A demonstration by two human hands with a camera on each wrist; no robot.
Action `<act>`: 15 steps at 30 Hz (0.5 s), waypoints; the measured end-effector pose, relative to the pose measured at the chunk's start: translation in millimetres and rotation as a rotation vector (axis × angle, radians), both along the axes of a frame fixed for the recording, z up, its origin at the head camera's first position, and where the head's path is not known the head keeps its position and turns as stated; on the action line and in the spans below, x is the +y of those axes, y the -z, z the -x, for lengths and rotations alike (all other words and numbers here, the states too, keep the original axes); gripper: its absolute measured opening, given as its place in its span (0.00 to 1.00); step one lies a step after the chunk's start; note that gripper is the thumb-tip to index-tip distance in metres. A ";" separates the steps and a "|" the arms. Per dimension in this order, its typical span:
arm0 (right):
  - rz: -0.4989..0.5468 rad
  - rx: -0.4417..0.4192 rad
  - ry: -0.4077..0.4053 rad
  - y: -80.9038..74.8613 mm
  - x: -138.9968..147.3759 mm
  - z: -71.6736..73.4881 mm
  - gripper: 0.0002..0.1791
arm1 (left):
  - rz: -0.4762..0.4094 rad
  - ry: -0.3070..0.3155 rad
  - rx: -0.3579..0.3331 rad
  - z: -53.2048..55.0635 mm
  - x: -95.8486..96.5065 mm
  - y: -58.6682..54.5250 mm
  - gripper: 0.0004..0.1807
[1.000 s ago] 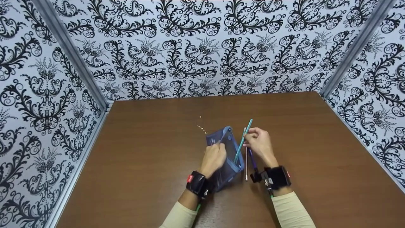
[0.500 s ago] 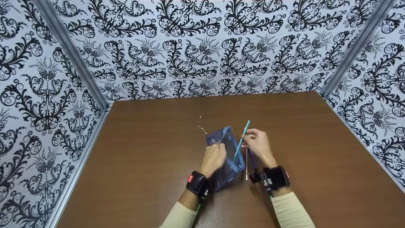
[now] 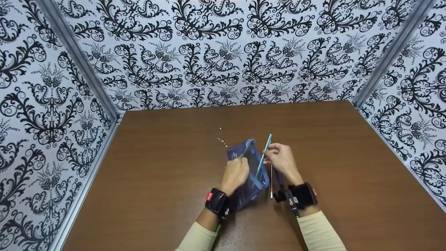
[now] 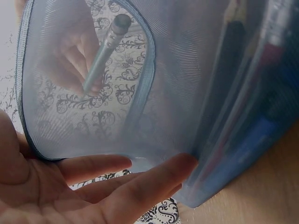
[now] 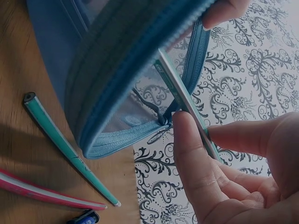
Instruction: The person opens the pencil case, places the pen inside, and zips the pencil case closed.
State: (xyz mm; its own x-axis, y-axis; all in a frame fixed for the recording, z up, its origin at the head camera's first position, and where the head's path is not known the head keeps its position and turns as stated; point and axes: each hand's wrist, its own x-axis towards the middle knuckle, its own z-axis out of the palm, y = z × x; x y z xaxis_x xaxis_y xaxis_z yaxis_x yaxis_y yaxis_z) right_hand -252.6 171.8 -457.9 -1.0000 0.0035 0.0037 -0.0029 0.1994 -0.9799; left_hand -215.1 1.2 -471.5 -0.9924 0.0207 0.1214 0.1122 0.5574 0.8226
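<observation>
My left hand [image 3: 237,172] holds a blue see-through mesh pencil case [image 3: 246,198] by its side, its zipped mouth gaping to the right. Between thumb and fingers, my right hand [image 3: 284,160] pinches a teal pencil [image 3: 269,139]. The pencil slants down into the mouth of the case. In the right wrist view the pencil [image 5: 180,88] passes inside the zip edge [image 5: 121,140]. Through the mesh, the left wrist view shows its eraser end [image 4: 122,23] leading. Several pencils [image 4: 224,60] and a blue object [image 4: 252,144] lie inside the case.
On the brown table [image 3: 167,167], a green pencil [image 5: 65,144], a red pencil [image 5: 46,192] and the end of a dark blue object [image 5: 86,218] lie beside the case. Small bright specks [image 3: 223,141] show behind the case. Patterned walls [image 3: 223,52] enclose the table.
My right hand has moved slightly left and down, carrying the teal pencil a little further into the case's mouth. The left hand and the case have hardly moved.
</observation>
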 end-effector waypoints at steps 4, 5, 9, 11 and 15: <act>0.004 0.012 -0.009 0.6 -0.7 -0.5 0.15 | 0.045 -0.014 0.020 -0.2 1.0 0.6 0.23; 0.007 0.015 -0.011 0.6 -1.0 -0.8 0.15 | 0.054 -0.017 0.019 -0.3 1.3 0.2 0.23; 0.017 0.018 -0.016 -0.2 -1.4 -1.8 0.16 | 0.057 -0.020 0.015 0.2 1.8 0.3 0.22; 0.018 0.015 -0.022 -0.4 -1.4 -1.8 0.16 | 0.052 -0.017 0.012 0.3 1.9 -0.1 0.23; 0.012 0.006 -0.035 -0.4 -0.8 -0.6 0.16 | 0.052 -0.013 0.011 0.4 1.7 -0.4 0.23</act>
State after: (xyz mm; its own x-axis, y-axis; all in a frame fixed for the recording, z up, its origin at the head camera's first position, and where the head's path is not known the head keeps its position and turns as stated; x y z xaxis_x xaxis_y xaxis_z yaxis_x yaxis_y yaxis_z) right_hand -252.1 171.1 -457.4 -0.9994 -0.0317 0.0102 -0.0160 0.1875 -0.9821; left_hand -215.5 2.9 -471.0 -0.9912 0.0146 0.1316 0.1139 0.6010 0.7911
